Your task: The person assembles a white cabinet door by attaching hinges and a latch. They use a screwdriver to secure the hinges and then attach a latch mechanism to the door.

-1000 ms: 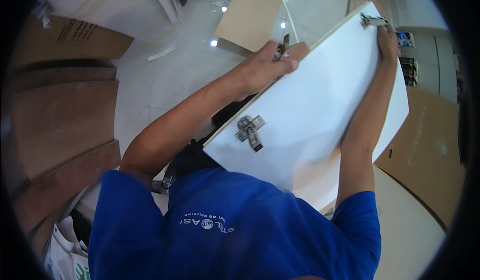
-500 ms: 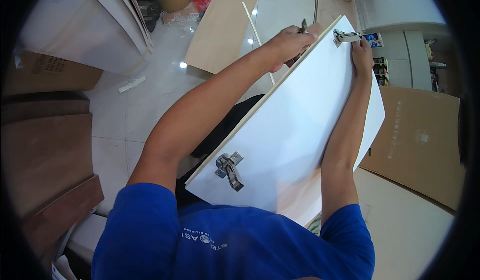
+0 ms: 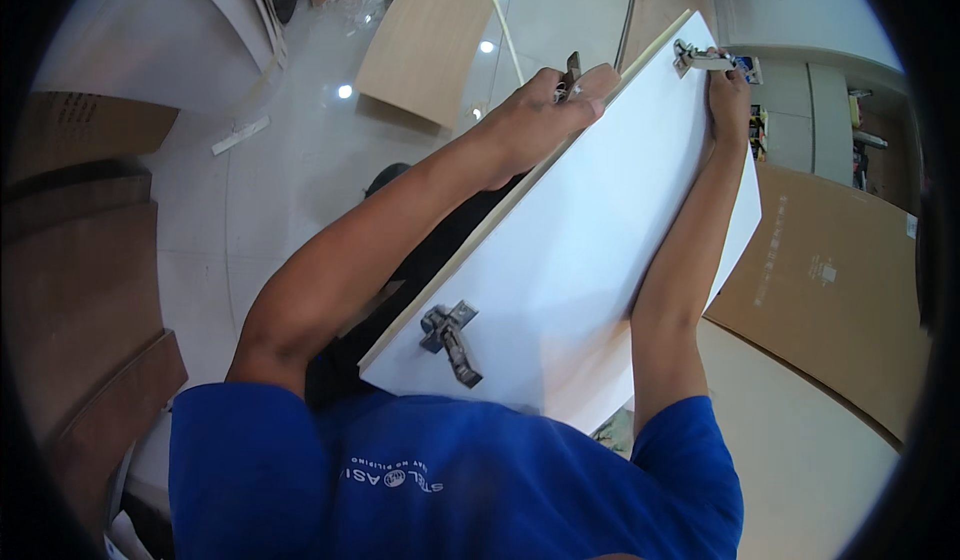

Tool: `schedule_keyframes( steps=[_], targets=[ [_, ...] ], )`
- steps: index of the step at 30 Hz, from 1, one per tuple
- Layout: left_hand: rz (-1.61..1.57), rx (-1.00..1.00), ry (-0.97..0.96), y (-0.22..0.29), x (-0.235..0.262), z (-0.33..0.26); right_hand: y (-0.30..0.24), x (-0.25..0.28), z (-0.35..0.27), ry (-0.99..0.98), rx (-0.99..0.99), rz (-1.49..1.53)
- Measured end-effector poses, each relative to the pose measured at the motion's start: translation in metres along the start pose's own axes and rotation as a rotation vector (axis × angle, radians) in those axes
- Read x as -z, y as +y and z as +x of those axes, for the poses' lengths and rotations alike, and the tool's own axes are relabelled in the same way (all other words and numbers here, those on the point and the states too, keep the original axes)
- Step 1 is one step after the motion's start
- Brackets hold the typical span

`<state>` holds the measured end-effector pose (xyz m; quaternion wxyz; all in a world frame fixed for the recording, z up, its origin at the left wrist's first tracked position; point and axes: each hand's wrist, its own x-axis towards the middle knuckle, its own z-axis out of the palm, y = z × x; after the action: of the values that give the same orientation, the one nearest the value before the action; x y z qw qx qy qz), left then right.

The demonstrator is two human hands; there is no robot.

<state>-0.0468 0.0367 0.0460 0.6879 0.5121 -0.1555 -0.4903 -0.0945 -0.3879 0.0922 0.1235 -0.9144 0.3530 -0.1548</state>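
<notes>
A white cabinet door panel [image 3: 570,230] lies slanted across my lap, its left edge pale and unfinished. Two metal concealed hinges are fixed to it: a near hinge [image 3: 451,342] by my chest and a far hinge [image 3: 700,58] at the top corner. My left hand [image 3: 530,125] is closed beside the panel's left edge, holding a dark flat metal tool [image 3: 573,68] whose end sticks up; a pale pinkish flat piece [image 3: 600,80] shows at its fingers. My right arm reaches over the panel, and my right hand [image 3: 730,108] is closed with its fingertips at the far hinge's arm.
Wood-tone boards [image 3: 440,45] and a thin strip [image 3: 503,25] lie on the tiled floor ahead. White panels [image 3: 170,40] and brown boards [image 3: 90,270] stand left. A large carton [image 3: 820,280] and cabinet shelves [image 3: 830,110] are at right.
My left hand has slid back along the panel's left edge, nearer to me, with the tool. My right hand stays at the far hinge. The whole view has shifted slightly.
</notes>
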Motion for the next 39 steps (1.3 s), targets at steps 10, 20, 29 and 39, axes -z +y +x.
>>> schedule_keyframes(
  steps=[10,20,29,39],
  targets=[
    [0.143,-0.014,0.061,-0.025,0.032,-0.139,-0.025,0.008,-0.004,-0.008,-0.041,-0.096],
    [-0.128,0.426,0.096,-0.058,0.1,-0.287,0.005,0.005,0.006,-0.004,0.005,-0.061],
    [0.803,-0.322,0.373,-0.015,0.102,-0.146,-0.062,0.045,-0.057,0.72,0.174,0.266],
    [0.995,-0.437,0.381,0.055,0.054,-0.093,-0.265,0.013,-0.21,-0.456,0.929,0.44]
  ],
)
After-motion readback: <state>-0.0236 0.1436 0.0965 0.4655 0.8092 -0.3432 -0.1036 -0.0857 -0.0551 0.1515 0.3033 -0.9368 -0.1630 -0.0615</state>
